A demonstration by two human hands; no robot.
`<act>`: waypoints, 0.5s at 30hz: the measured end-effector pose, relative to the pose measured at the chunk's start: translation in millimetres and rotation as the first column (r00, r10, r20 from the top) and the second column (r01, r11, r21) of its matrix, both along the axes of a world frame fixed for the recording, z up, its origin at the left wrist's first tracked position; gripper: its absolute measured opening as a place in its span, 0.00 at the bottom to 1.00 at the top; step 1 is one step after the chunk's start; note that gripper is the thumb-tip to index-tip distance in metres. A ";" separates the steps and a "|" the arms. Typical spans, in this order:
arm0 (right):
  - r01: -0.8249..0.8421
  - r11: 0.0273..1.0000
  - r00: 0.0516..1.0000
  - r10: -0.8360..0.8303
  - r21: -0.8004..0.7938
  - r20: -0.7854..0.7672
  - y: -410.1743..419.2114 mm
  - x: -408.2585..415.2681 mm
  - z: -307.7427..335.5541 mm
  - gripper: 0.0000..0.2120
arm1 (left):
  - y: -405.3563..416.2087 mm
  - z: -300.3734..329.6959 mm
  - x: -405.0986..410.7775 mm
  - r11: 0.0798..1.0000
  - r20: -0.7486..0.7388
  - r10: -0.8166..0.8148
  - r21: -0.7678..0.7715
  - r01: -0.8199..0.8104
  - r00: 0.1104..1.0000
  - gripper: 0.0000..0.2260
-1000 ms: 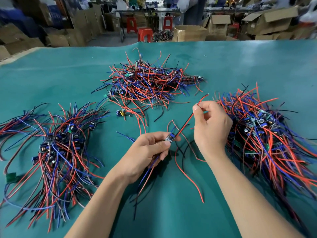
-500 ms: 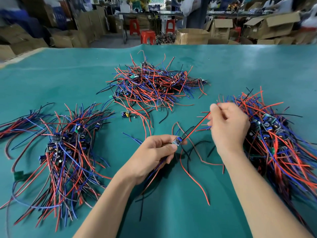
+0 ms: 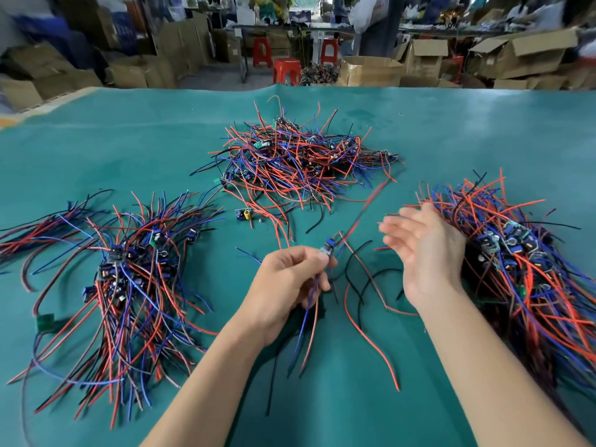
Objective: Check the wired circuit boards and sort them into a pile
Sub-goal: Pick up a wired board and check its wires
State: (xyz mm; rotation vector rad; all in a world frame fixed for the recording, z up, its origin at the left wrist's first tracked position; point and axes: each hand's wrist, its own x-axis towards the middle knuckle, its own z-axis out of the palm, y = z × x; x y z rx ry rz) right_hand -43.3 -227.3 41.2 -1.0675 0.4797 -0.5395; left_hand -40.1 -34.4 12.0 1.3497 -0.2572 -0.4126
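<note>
The left hand (image 3: 283, 285) pinches a small wired circuit board (image 3: 326, 250) between thumb and forefinger above the teal-covered worktop (image 3: 96, 150); its blue and red leads hang below the palm. A red wire (image 3: 364, 211) rising from that board is motion-blurred, so its far end is hard to place. Right of the board, the right hand (image 3: 425, 250) hovers with fingers spread, holding nothing, and hides part of the right tangled pile of red, blue and black wired boards (image 3: 522, 253), which the frame edge cuts off.
</note>
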 end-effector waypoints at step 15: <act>-0.495 0.701 0.859 0.482 -0.514 -0.170 32.3 -13.6 -0.8 0.03 | -2.1 -2.4 0.5 0.996 0.050 0.093 0.004 -0.093 0.994 0.13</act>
